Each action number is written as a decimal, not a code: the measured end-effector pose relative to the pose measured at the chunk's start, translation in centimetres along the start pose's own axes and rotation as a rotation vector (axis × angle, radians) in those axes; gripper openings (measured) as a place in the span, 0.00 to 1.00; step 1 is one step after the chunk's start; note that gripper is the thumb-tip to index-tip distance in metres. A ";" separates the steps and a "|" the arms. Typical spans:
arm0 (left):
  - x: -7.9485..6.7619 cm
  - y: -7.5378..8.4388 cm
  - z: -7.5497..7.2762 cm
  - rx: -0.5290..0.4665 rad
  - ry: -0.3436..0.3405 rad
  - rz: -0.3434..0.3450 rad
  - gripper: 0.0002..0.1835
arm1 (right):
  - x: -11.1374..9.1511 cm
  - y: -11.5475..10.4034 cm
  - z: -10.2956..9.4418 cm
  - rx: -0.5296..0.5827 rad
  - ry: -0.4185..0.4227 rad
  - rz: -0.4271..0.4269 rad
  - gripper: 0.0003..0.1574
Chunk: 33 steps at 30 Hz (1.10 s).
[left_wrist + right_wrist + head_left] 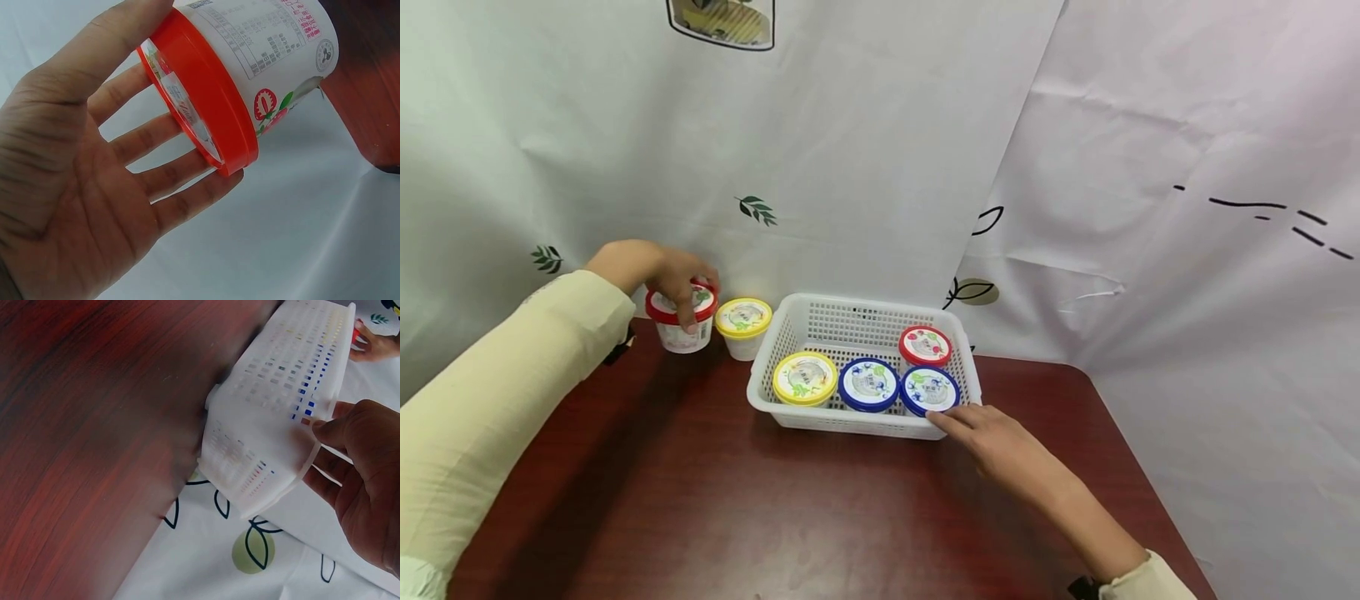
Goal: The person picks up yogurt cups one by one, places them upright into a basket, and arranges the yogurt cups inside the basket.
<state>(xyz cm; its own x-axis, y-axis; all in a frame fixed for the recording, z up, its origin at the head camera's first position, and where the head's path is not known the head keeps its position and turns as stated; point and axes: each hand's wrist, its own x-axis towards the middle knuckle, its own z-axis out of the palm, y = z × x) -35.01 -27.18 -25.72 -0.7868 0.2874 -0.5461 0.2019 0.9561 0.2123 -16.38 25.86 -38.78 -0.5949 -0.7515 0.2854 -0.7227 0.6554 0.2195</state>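
Note:
At the back left, my left hand [681,279] grips a red-lidded tub [687,337] from above by its lid. In the left wrist view the thumb and fingertips spread round the red rim [209,87], and a strawberry print shows on the white side. I cannot tell whether this tub touches the table. My right hand [1000,442] holds the front right corner of a white plastic basket [857,423]. Seen from the right wrist, its thumb lies outside the basket rim [340,369], with fingers on the other side.
Inside the basket stand a yellow-lidded tub [805,379], two blue-lidded tubs [868,385] [930,390] and a red-lidded one [925,346]. Another yellow-lidded tub [743,321] is between the left hand and the basket. A white printed curtain [865,167] hangs behind the dark red table [820,517].

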 end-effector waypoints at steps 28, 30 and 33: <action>0.2 5.0 -2.0 0.143 0.138 0.029 0.50 | -0.1 0.1 -0.2 0.000 -0.007 0.005 0.41; 0.2 5.5 -2.1 0.146 0.143 0.026 0.50 | -0.1 0.1 -0.2 0.001 -0.011 0.008 0.41; 0.2 6.2 -2.2 0.145 0.144 0.018 0.50 | -0.2 0.1 -0.3 -0.003 -0.011 0.007 0.41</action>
<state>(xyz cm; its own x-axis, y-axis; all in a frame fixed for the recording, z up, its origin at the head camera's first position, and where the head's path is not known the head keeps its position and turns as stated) -35.17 -21.35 -22.75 -0.8558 0.3031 -0.4193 0.2899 0.9522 0.0966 -16.20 26.06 -38.57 -0.6033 -0.7479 0.2767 -0.7178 0.6605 0.2202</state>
